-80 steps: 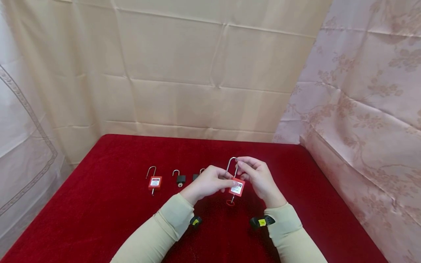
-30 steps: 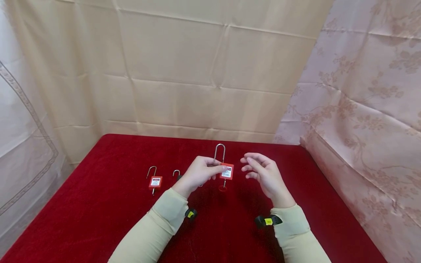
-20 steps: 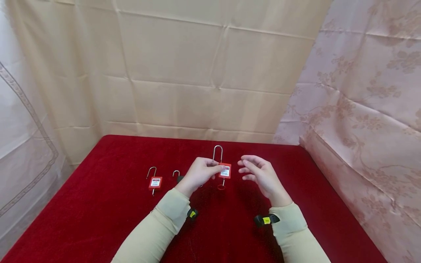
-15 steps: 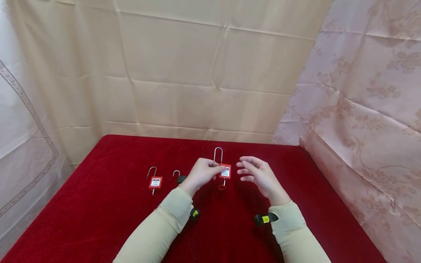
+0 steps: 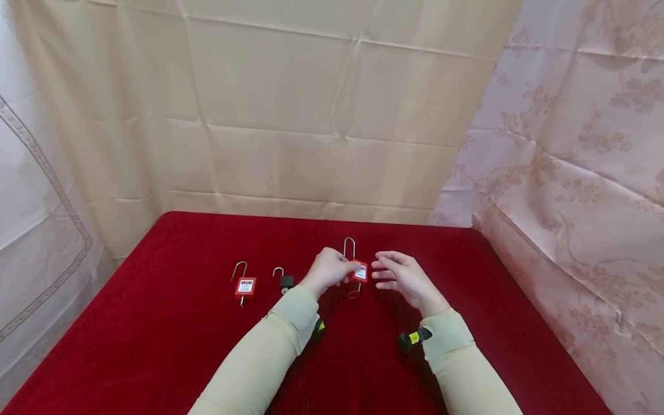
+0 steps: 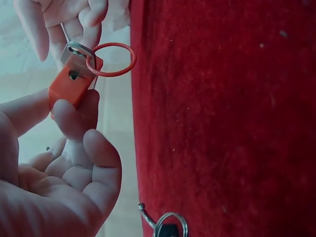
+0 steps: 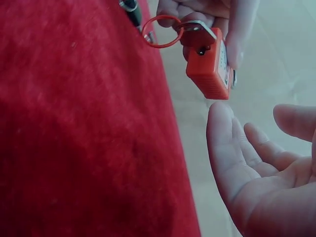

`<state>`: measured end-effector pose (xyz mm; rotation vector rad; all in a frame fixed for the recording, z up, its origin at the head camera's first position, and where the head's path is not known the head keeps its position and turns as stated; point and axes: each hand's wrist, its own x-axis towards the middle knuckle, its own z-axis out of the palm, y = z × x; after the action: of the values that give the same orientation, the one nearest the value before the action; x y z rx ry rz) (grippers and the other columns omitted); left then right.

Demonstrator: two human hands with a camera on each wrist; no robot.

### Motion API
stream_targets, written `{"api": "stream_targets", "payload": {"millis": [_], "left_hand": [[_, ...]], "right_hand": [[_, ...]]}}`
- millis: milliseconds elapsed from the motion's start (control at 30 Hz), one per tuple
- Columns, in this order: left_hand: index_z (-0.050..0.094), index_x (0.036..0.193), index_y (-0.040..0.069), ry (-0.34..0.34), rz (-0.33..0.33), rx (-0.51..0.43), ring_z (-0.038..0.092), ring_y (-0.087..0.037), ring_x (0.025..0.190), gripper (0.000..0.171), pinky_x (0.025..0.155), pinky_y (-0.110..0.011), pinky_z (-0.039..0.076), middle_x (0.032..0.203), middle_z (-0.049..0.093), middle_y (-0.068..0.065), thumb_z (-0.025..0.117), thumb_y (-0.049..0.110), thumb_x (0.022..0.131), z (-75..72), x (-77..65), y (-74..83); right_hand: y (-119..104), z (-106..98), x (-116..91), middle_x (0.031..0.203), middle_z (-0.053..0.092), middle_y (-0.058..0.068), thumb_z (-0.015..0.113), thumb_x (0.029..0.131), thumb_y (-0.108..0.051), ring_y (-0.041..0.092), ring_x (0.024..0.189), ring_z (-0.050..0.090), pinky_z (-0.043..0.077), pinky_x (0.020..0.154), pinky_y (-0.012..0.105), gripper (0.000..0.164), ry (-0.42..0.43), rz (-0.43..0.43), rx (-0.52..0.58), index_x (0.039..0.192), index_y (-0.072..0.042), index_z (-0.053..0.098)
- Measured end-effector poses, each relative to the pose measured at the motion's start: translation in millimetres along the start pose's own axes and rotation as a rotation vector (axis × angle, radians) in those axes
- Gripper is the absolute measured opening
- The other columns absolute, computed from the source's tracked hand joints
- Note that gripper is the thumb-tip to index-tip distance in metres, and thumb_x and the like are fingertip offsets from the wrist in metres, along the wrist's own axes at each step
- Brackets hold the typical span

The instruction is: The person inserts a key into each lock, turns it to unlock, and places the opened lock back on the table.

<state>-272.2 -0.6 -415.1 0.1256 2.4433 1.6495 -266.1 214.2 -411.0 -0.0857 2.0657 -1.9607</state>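
My left hand [image 5: 330,271] pinches the body of a red padlock [image 5: 360,272] with a white label between thumb and fingers, above the table. Its long steel shackle [image 5: 350,238] points up and is swung out to the left. From its underside a key [image 6: 79,57] with a red ring [image 6: 134,59] sticks out, also seen in the right wrist view beside the padlock body [image 7: 205,74]. Just right of the padlock, apart from it, my right hand [image 5: 404,279] holds nothing, its fingers spread and loosely bent.
On the red cloth-covered table [image 5: 155,346] lie another red padlock [image 5: 245,286] and a small black padlock [image 5: 286,282], shackles released and keys inserted. A key ring [image 6: 173,224] on a dark object shows low in the left wrist view. Curtains [image 5: 311,115] hang behind.
My right hand has let go of the padlock's shackle and moved off to the right. The left hand raised the padlock, then shifted slightly right and down, uncovering more of the black padlock.
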Motion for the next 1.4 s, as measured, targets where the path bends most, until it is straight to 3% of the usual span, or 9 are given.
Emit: {"api": "stream_targets", "payload": {"millis": [333,633,933,1400], "left_hand": [[0.072,0.074,0.008,0.034,-0.085,0.085,0.064,-0.019,0.053,0.025,0.051,-0.029,0.053,0.059,0.067,-0.008,0.075,0.025,0.092,13.1,5.6,-0.2],[0.072,0.078,0.006,0.003,-0.164,0.11,0.067,-0.02,0.054,0.023,0.054,-0.031,0.056,0.061,0.069,-0.01,0.077,0.025,0.09,15.2,6.7,-3.4],[0.071,0.075,0.008,0.017,-0.16,0.175,0.065,-0.018,0.052,0.025,0.049,-0.03,0.054,0.057,0.067,-0.008,0.076,0.027,0.091,18.0,11.1,-5.5],[0.069,0.074,0.006,0.007,-0.181,0.265,0.064,-0.02,0.05,0.026,0.046,-0.033,0.054,0.058,0.065,-0.01,0.074,0.023,0.092,18.1,2.9,-2.7]], "right_hand": [[12,-5,11,0.113,0.068,0.02,0.052,0.107,-0.017,0.025,0.095,0.071,0.06,0.08,0.04,0.045,-0.021,0.098,-0.003,0.142,0.011,0.046],[19,-2,14,0.116,0.067,0.022,0.053,0.107,-0.02,0.024,0.091,0.071,0.06,0.079,0.042,0.043,-0.055,0.156,-0.07,0.139,0.009,0.051],[23,2,18,0.11,0.069,0.019,0.055,0.105,-0.019,0.022,0.087,0.07,0.06,0.074,0.039,0.04,-0.055,0.175,-0.098,0.135,0.008,0.054],[22,6,17,0.108,0.072,0.016,0.059,0.104,-0.022,0.022,0.083,0.07,0.06,0.072,0.037,0.035,-0.014,0.203,-0.136,0.128,0.004,0.06]]}}
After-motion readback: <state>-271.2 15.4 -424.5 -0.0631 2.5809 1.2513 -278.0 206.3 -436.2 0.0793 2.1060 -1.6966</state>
